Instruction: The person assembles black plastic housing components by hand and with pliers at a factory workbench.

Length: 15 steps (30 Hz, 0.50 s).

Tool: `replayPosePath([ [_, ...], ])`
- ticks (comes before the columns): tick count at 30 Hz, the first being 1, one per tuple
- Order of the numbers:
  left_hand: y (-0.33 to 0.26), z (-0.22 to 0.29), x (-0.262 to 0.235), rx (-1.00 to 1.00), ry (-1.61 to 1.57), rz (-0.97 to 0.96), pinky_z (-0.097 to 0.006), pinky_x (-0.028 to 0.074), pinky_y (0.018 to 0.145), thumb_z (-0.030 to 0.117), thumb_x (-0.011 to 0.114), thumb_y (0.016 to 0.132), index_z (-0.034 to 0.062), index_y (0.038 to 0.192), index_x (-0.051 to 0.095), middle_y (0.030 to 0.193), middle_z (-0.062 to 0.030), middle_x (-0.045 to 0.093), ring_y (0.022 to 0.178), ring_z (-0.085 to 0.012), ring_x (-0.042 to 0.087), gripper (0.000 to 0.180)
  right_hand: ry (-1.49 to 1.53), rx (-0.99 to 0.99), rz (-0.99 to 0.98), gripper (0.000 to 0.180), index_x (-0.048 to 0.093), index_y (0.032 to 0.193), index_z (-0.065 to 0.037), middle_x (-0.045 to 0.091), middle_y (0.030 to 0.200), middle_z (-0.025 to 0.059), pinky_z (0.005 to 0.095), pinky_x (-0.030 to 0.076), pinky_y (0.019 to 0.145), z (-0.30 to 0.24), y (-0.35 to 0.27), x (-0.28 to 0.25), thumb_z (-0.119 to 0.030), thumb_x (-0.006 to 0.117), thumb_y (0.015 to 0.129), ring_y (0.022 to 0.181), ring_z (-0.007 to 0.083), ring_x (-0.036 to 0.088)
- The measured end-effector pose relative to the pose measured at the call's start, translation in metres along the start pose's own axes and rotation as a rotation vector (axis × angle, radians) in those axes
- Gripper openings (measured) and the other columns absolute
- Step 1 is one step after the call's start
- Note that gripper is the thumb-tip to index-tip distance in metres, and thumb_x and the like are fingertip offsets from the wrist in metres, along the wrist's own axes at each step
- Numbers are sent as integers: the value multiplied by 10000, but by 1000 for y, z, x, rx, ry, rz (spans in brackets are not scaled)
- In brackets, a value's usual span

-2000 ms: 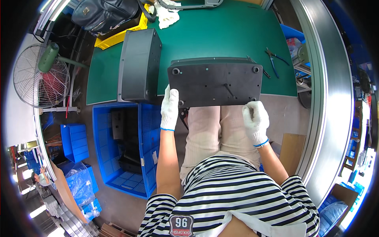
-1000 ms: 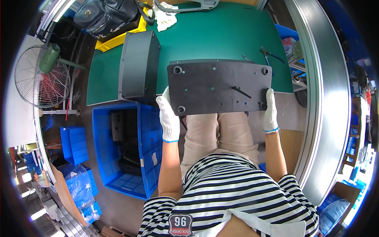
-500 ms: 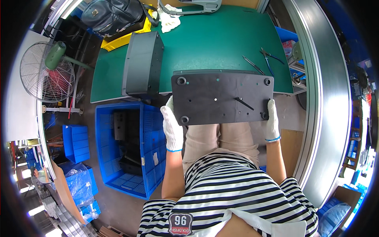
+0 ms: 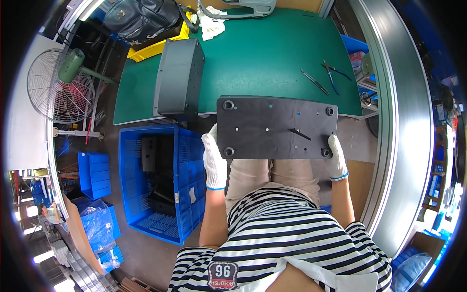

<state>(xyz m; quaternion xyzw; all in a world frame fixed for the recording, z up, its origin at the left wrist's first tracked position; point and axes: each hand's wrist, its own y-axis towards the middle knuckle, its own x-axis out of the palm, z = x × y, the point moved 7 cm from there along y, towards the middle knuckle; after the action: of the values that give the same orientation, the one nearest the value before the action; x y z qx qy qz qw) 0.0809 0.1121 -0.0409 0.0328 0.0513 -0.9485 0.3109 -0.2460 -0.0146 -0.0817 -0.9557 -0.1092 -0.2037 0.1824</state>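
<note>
Head view. One flat, dark grey rectangular plastic panel (image 4: 276, 127) lies face-down over the person's lap, its far edge overlapping the near edge of the green work mat (image 4: 253, 53). Four round feet mark its corners; one thin black rod lies on it toward 3 o'clock. The left hand (image 4: 214, 158), in a white knit glove, grips the panel's left edge; the right hand (image 4: 336, 158), likewise gloved, grips its right edge. At 10 o'clock from the panel lies one second dark grey moulded housing (image 4: 178, 78). At 2 o'clock rest two hand tools (image 4: 327, 78). One large blue plastic crate (image 4: 160, 180) stands at 8 o'clock.
</note>
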Motion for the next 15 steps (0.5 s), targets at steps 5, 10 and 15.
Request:
replayPosePath([
  [5, 1, -4, -5, 0, 11, 4, -323, 428, 1045, 540, 279, 1050, -8, 1397, 472, 1342, -117, 563, 1216, -202, 549, 677, -57, -51, -96, 485, 517, 1368, -40, 606, 1242, 28, 295, 459, 954, -8, -2, 11, -293, 598, 962, 1104, 136, 575],
  [10, 1, -8, 0, -230, -236, 28, -336, 308, 1143, 437, 281, 1071, 13, 1457, 416, 1445, -125, 488, 1350, -229, 437, 589, -105, -16, -125, 708, 336, 1499, -4, 498, 1412, 86, 308, 391, 1053, -8, -2, 8, -308, 632, 933, 1259, 168, 483],
  [15, -4, -23, -9, -187, -89, 37, -317, 362, 1091, 269, 333, 1044, 25, 1480, 365, 1440, -111, 494, 1290, -205, 489, 501, -174, 14, -113, 709, 365, 1475, -2, 501, 1395, 90, 307, 371, 1060, -10, -5, 12, -344, 650, 924, 1264, 164, 464],
])
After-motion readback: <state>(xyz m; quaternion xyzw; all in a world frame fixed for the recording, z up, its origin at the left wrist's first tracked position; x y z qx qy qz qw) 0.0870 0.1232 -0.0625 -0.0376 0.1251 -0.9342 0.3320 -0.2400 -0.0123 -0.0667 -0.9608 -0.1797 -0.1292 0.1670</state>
